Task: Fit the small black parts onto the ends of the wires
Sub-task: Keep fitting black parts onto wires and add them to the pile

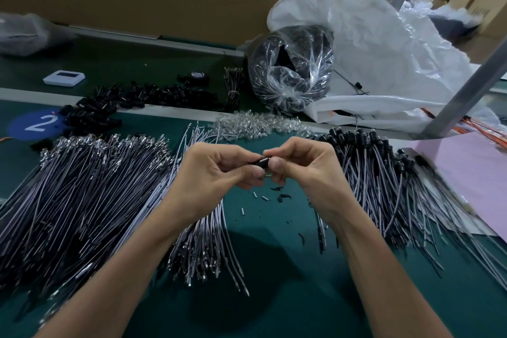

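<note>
My left hand (216, 170) and my right hand (299, 167) meet above the green table, fingertips together. Between them they pinch a small black part (260, 161); a bit of metal shows just below it. A wire in the hands is hidden by the fingers. A big fan of bare grey wires (82, 195) lies to the left. Under my left wrist is a smaller bundle of wires (208, 244). On the right lie wires with black parts fitted (384, 173). Loose black parts (142, 99) are heaped at the back left.
A clear bag of black parts (290, 68) and a large white sack (384, 44) stand at the back. A pile of clear small pieces (255, 125) lies behind my hands. Scraps (274, 195) dot the mat. A pink sheet (472, 167) and a metal post (466, 90) are at right.
</note>
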`<action>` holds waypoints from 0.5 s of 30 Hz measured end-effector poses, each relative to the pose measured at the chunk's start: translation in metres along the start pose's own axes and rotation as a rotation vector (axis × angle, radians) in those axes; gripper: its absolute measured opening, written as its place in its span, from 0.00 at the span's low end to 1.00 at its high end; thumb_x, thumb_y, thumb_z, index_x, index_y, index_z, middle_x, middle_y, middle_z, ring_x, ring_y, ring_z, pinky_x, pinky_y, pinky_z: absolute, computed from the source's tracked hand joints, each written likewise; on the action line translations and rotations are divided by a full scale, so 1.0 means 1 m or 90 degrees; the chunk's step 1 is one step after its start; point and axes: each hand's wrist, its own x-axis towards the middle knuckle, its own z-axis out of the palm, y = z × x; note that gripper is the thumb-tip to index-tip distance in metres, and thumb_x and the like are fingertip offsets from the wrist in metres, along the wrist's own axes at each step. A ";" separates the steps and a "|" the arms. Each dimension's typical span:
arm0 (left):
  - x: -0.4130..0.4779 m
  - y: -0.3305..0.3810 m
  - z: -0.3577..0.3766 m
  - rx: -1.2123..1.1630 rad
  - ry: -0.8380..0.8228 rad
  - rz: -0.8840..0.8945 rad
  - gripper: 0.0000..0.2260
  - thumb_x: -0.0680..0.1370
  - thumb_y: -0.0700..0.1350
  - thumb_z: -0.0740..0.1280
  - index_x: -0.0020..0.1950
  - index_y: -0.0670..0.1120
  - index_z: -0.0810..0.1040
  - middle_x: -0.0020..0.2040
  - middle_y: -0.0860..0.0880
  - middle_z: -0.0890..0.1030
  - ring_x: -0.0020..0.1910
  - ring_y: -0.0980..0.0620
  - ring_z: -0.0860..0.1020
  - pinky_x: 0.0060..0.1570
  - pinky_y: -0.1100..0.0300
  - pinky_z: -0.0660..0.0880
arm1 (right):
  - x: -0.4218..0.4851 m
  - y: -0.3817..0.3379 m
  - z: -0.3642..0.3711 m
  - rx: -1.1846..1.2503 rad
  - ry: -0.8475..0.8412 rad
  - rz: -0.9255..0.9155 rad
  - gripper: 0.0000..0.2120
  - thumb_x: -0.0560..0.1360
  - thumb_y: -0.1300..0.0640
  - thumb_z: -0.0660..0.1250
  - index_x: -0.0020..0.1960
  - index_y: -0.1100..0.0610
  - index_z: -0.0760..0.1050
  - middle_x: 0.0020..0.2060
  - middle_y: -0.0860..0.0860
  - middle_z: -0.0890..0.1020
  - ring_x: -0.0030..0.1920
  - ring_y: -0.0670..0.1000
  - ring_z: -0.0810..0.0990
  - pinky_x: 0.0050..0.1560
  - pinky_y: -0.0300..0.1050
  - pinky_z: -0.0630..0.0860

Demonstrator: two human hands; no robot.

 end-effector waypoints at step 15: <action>0.005 0.008 -0.034 -0.153 0.453 -0.044 0.15 0.80 0.54 0.62 0.48 0.45 0.82 0.36 0.50 0.85 0.33 0.53 0.82 0.35 0.64 0.79 | -0.018 -0.074 -0.158 0.173 0.141 -0.080 0.11 0.81 0.52 0.60 0.49 0.50 0.81 0.35 0.43 0.80 0.36 0.41 0.77 0.42 0.32 0.76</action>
